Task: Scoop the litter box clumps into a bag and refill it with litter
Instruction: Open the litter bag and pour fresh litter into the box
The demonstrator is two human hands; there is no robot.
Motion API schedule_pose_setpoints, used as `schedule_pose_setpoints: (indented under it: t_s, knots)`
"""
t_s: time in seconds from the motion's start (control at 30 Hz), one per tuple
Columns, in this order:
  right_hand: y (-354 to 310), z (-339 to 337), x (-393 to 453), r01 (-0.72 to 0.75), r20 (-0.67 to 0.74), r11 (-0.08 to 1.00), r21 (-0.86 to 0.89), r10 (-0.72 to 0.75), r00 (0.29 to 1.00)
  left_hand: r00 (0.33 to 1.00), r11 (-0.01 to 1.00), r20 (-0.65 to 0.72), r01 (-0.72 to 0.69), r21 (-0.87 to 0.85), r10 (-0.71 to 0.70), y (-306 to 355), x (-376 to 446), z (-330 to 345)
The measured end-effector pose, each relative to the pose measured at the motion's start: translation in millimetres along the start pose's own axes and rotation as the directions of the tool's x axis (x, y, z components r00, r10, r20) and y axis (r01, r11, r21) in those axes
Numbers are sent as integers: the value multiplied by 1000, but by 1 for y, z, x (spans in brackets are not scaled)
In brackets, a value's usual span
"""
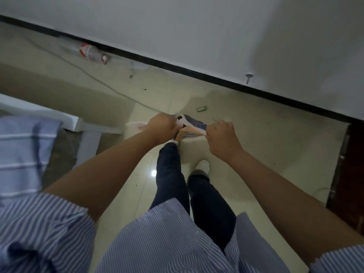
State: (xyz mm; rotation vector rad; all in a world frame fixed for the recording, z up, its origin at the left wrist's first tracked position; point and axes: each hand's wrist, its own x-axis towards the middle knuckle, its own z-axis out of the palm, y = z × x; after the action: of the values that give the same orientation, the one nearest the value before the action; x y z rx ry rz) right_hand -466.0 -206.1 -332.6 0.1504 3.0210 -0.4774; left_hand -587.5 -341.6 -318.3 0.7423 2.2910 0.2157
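A litter bag [190, 124], printed white, purple and peach, hangs in front of me above the floor. My left hand [162, 127] grips its top edge on the left side. My right hand [222, 137] grips the same edge on the right side, fingers curled tight. The bag's top is stretched between the two hands. Behind my left hand a pale round container [134, 128] stands on the floor, mostly hidden. No litter box or scoop can be made out in this blurred frame.
A white wall with a black baseboard [197, 74] runs across ahead. An empty plastic bottle [88, 52] lies by it, and a cable [94, 78] crosses the tiled floor. White furniture [86, 133] stands left, a dark door frame [348, 174] right. My feet are below the bag.
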Motion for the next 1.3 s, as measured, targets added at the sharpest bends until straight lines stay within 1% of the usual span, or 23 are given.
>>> schedule_pose_setpoints:
  t_s: [0.1,0.13,0.17,0.2,0.23,0.27,0.3,0.33,0.4,0.43,0.53,0.63,0.67,0.7,0.73,0.77,0.87,1.0,1.07,1.1,1.17,1.23,1.3]
  knots:
    - [18,15,67,-41,55,999,32,39,998,998,998,59,6,-70,-2,-18,62,-28]
    - [25,23,87,-53,68,998,32,50,996,996,995,53,-74,-70,78,-24,82,-33]
    - [32,32,107,-74,76,997,14,72,994,979,980,60,-196,-20,197,-30,101,-35]
    - [38,42,124,-97,92,995,-5,97,991,966,968,92,-247,37,243,-35,118,-41]
    - [43,54,140,-99,104,995,-15,100,990,959,947,125,-273,171,254,-44,136,-45]
    - [49,66,155,-101,107,995,-13,102,989,954,915,189,-282,290,234,-56,161,-43]
    - [56,79,168,-101,87,995,-15,102,991,956,901,216,-264,344,198,-62,185,-39]
    - [62,91,180,-103,67,995,-8,103,992,957,911,251,-229,343,146,-67,202,-38]
    - [76,110,208,-125,24,992,17,125,992,968,950,233,-156,272,92,-80,240,-41]
    - [84,121,219,-133,22,990,43,132,991,972,951,229,-126,282,61,-85,255,-40]
    - [99,139,247,-149,95,988,28,145,985,974,969,202,-147,200,107,-96,290,-28]
    - [109,156,259,-229,185,972,-44,233,955,969,954,230,-148,262,87,-111,318,0]
    - [112,164,259,-275,235,960,-55,280,931,966,952,252,-129,277,57,-114,323,10]
    - [116,171,257,-343,324,937,-60,343,882,960,948,278,-103,301,16,-119,326,21]
    - [119,176,254,-401,398,914,-68,393,829,962,950,274,-71,305,-16,-122,328,31]
    - [122,183,251,-435,428,899,-61,417,802,965,948,260,-43,315,-43,-125,328,39]
    - [125,194,238,-456,453,888,-63,433,780,986,960,165,-45,276,-1,-127,327,60]
    - [120,191,219,-489,527,872,-33,431,733,988,959,119,62,275,-98,-116,319,65]
    - [117,185,213,-508,525,861,-20,442,728,985,950,103,100,295,-136,-110,311,61]
    - [116,182,210,-510,505,860,-4,442,741,984,951,102,109,289,-144,-105,306,58]
    - [113,174,204,-470,380,879,76,410,829,989,951,76,103,291,-130,-94,299,50]
    - [115,168,199,-477,326,868,136,415,849,993,944,81,59,325,-90,-80,293,40]
    - [118,153,196,-494,338,855,158,423,841,994,918,111,-27,397,-19,-65,287,32]
